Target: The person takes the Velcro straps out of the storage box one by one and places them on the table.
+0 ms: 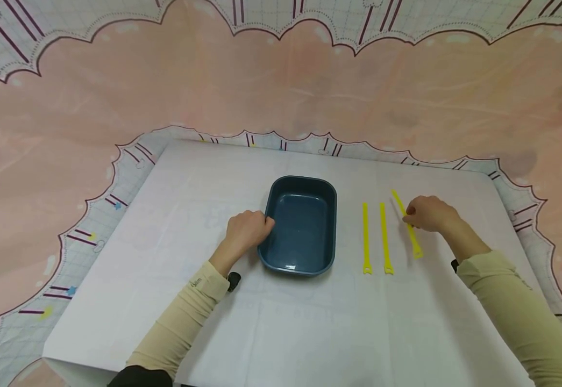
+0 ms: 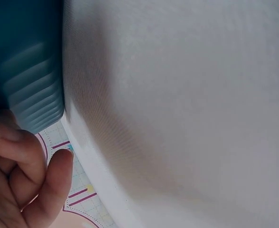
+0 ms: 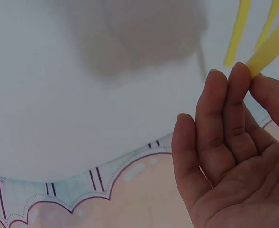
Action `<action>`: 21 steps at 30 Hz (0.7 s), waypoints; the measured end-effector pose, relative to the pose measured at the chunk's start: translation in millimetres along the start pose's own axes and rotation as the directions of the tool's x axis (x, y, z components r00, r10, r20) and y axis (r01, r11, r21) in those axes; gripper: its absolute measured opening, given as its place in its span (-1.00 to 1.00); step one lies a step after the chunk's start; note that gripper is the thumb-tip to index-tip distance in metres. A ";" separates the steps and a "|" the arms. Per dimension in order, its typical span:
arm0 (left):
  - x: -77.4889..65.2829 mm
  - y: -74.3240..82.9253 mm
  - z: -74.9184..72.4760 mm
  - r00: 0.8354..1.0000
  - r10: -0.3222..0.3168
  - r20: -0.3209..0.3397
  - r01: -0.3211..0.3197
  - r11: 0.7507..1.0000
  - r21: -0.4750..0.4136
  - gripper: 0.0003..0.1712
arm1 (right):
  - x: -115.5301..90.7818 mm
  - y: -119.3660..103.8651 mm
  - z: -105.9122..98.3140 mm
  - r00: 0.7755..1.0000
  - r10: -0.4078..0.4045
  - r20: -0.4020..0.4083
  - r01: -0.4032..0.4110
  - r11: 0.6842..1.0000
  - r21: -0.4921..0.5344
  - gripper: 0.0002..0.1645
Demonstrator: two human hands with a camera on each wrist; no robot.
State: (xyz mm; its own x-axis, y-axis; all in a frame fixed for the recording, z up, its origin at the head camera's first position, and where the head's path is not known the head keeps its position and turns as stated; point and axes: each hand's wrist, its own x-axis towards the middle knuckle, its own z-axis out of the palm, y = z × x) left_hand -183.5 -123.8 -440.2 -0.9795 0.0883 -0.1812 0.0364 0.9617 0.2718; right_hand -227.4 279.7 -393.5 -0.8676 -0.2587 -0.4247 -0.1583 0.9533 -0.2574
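Observation:
A deep, dark blue rectangular tray (image 1: 302, 226) stands on the white table. My left hand (image 1: 248, 232) grips its left rim; in the left wrist view, the curled fingers (image 2: 23, 161) sit against the ribbed outer wall. To the right of the tray, my right hand (image 1: 431, 213) pinches a yellow cable tie strap (image 1: 414, 244) near its middle, between thumb and fingertips. This strap slants, and its shadow falls beside it on the table. Two more yellow straps (image 1: 365, 236) lie side by side between the tray and my right hand, their wide slotted heads toward me.
The white table (image 1: 310, 333) has its far edge behind the tray and its front left corner in view. A pink cloth (image 1: 281, 86) with scalloped white borders surrounds it. Dark wrist bands (image 1: 234, 281) show at the sleeves.

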 end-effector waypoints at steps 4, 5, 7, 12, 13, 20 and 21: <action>0.4 0.3 -0.8 1.000 0.001 0.001 -0.001 1.000 0.003 -0.51 | 0.6 2.0 7.9 0.999 0.008 0.041 -0.010 0.999 0.047 -0.73; 0.6 0.4 -0.9 1.000 0.002 0.001 -0.002 1.000 0.004 -0.50 | 1.0 2.7 9.9 0.999 0.009 0.051 -0.012 0.999 0.052 -0.73; 0.7 0.5 -1.4 1.000 0.004 0.001 -0.004 1.000 0.005 -0.50 | 1.7 3.5 14.1 0.998 0.016 0.069 -0.020 0.998 0.058 -0.74; 0.6 0.9 -2.2 1.000 0.003 0.002 -0.003 1.000 0.009 -0.50 | 2.3 3.9 22.0 0.995 0.030 0.100 -0.039 0.996 0.083 -0.74; 0.5 1.0 -2.3 1.000 0.004 0.000 -0.004 1.000 0.008 -0.50 | 2.4 3.9 22.9 0.994 0.031 0.101 -0.040 0.995 0.087 -0.74; -2.1 2.3 -3.7 1.000 0.011 -0.001 -0.011 1.000 -0.007 -0.50 | 2.4 3.1 27.9 0.995 0.039 0.096 -0.049 0.993 0.104 -0.73; -2.3 2.4 -3.7 1.000 0.011 0.001 -0.011 1.000 -0.007 -0.50 | 2.7 3.5 28.7 0.995 0.039 0.096 -0.049 0.993 0.103 -0.73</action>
State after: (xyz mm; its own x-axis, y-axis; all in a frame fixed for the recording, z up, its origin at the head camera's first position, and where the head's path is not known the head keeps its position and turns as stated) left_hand -182.0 -122.6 -435.7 -0.9788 0.0993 -0.1791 0.0459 0.9587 0.2806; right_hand -216.8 277.8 -420.5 -0.8239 -0.2347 -0.5159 -0.0659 0.9437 -0.3241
